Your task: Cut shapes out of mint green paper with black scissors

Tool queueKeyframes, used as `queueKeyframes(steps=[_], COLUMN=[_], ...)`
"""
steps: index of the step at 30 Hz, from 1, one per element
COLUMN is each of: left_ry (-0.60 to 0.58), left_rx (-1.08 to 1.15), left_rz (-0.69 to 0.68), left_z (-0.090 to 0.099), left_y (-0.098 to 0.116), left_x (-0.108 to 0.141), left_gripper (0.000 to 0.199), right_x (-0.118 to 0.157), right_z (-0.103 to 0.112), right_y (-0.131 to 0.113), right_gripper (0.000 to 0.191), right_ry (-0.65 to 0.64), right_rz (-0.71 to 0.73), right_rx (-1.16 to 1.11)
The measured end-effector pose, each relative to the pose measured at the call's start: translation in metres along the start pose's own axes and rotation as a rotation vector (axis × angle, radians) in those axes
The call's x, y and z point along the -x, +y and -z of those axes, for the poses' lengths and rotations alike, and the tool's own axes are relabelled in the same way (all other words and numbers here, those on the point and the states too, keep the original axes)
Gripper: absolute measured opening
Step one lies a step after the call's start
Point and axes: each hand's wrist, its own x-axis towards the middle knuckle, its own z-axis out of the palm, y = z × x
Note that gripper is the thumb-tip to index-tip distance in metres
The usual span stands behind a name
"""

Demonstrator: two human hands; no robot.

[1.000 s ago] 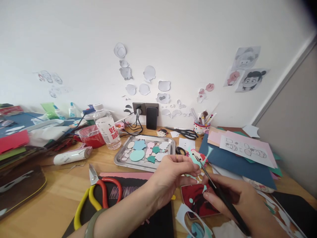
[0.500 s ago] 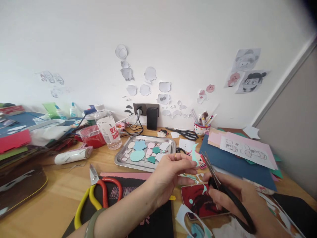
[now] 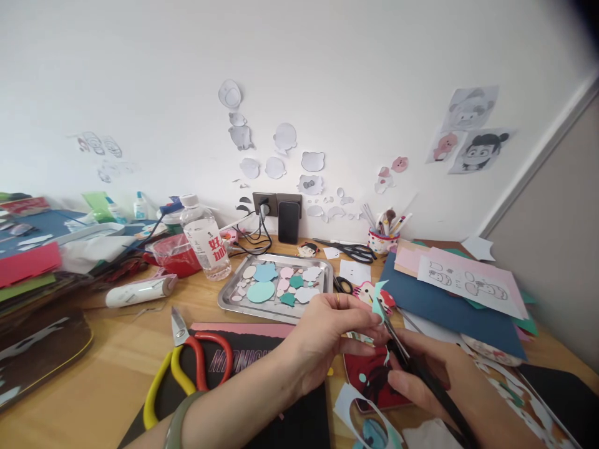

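My left hand (image 3: pixel 334 327) pinches a small mint-green paper piece (image 3: pixel 378 300) between thumb and fingertips. Closed round the black handles of a pair of scissors (image 3: pixel 402 358), my right hand (image 3: pixel 423 368) is just to the right of it. The scissor blades point up and left and meet the paper's edge. Behind the paper lies a pink and white cartoon cutout (image 3: pixel 362 291), partly covered. Under both hands is a dark red printed card (image 3: pixel 369 380) with small green scraps on it.
A metal tray (image 3: pixel 229 307) of paper shapes stands behind my left hand. Red-and-yellow-handled shears (image 3: pixel 199 362) lie on a black book (image 3: pixel 253 340) at left. A water bottle (image 3: pixel 206 240), phone (image 3: pixel 288 222) and pen cup (image 3: pixel 384 240) line the back; blue paper (image 3: pixel 421 305) is at right.
The scissors have moved up and left, bringing their blades from beside the green paper onto its edge. My left hand keeps its pinch and has shifted slightly right.
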Motion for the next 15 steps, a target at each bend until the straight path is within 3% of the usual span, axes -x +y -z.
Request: queueKeyframes(steps=[6, 15], left_ry=[-0.005, -0.005], left_rx=[-0.005, -0.053], left_rz=[-0.001, -0.006], left_z=[0.0001, 0.0026], left_y=[-0.0006, 0.0049], left_x=[-0.0001, -0.0001], left_gripper=[0.013, 0.02], right_x=[-0.0008, 0.0004], right_z=[-0.0022, -0.0033], right_y=[0.0039, 0.0063], right_gripper=[0.012, 0.014], right_ry=[-0.026, 0.04], right_rz=[-0.063, -0.09], right_rx=[0.015, 0.037])
